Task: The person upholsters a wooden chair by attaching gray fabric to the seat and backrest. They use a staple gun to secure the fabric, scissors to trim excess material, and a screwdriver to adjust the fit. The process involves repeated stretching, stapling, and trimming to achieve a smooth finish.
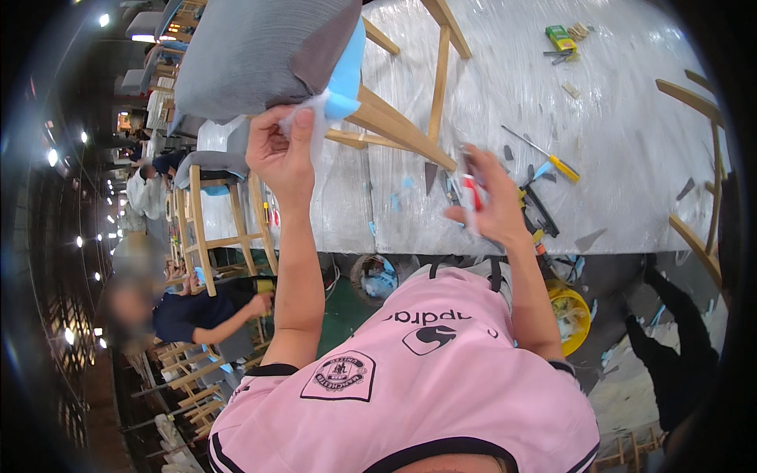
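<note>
A chair with a grey upholstered seat (236, 55) and pale wooden legs (402, 130) lies tipped over on the table. Light blue material (347, 75) shows at the seat's edge beside a loose flap of dark cloth (319, 51). My left hand (282, 150) pinches thin white translucent sheeting (318, 118) at that edge, just below the blue. Farther right, close to the end of a chair leg, my right hand (497, 197) curls around a red-and-grey hand tool (473, 193). Motion blur hides the tool's exact kind.
Plastic sheeting covers the table (631, 150). On it lie a yellow-handled screwdriver (544, 154), a black tool (540, 209), a green-and-yellow box (560, 38) and cloth scraps. Chair legs (694, 102) stand at right. Below are a yellow bucket (568, 315) and a scrap bin (374, 280). A co-worker (197, 315) is at left.
</note>
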Available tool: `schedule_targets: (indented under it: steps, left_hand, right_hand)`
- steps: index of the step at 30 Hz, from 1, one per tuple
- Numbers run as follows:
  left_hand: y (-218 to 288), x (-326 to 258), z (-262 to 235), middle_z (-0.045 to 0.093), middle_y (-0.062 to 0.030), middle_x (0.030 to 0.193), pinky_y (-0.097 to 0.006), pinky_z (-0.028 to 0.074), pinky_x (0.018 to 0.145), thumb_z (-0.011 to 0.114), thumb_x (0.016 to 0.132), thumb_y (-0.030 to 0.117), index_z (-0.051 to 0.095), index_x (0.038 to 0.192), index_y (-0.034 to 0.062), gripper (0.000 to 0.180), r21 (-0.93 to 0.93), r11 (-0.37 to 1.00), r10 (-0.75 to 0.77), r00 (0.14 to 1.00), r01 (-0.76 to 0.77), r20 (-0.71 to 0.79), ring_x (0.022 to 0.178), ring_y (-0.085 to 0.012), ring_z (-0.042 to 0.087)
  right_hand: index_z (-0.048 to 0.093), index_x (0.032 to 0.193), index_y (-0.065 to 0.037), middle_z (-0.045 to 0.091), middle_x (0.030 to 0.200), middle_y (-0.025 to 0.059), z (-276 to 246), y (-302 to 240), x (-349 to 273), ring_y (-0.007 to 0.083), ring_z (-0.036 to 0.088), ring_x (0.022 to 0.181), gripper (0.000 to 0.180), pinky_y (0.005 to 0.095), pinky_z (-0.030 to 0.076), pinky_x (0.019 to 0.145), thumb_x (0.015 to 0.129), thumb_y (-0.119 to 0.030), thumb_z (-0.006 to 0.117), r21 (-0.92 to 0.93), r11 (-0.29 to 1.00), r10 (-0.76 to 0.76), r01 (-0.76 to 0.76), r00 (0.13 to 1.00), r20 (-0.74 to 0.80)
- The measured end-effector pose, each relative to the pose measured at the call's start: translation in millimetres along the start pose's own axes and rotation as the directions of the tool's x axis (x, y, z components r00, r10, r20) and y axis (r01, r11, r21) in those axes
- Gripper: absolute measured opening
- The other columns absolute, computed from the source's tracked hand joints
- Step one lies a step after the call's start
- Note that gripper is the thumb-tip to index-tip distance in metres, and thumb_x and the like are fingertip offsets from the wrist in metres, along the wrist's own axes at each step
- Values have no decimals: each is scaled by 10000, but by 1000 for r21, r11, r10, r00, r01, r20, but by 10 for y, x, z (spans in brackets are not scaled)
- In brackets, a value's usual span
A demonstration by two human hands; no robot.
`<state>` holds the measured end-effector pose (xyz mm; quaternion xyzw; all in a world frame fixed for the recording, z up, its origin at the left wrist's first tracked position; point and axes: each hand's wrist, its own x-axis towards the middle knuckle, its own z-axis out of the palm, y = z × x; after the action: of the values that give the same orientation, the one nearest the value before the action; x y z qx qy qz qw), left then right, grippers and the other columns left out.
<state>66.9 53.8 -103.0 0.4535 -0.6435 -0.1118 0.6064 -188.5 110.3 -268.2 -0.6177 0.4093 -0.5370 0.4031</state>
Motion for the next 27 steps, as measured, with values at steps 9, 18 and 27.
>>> schedule_targets:
  steps: [9, 18, 27]
  left_hand:
    - [6, 9, -15, 638, 39, 892, -161, 422, 677, 838, 895, 138, 686, 1014, 46, 214, -2, 1000, 7, 1000, -7, 25, 755, -18, 523]
    - [-26, -16, -8, 647, 35, 909, -168, 432, 681, 834, 900, 144, 681, 1019, 51, 215, 20, 1000, 11, 1000, -11, 0, 756, -23, 529]
    - [-74, -41, -27, 666, -24, 977, -217, 475, 779, 802, 923, 117, 652, 1063, 34, 221, 20, 999, 33, 999, -33, 18, 868, -78, 591]
  right_hand:
    - [567, 1409, -121, 613, 1012, 93, 389, -592, 701, 275, 620, 881, 946, 394, 500, 763, 641, -560, 902, -242, 903, -356, 354, 934, 39]
    - [589, 1408, -147, 624, 993, 75, 440, -464, 671, 253, 620, 860, 904, 386, 498, 755, 658, -547, 898, -278, 887, -377, 368, 926, 22]
    - [620, 1369, -144, 665, 921, 44, 601, -324, 725, 220, 655, 756, 743, 361, 515, 636, 730, -419, 881, -173, 917, -370, 360, 929, -28]
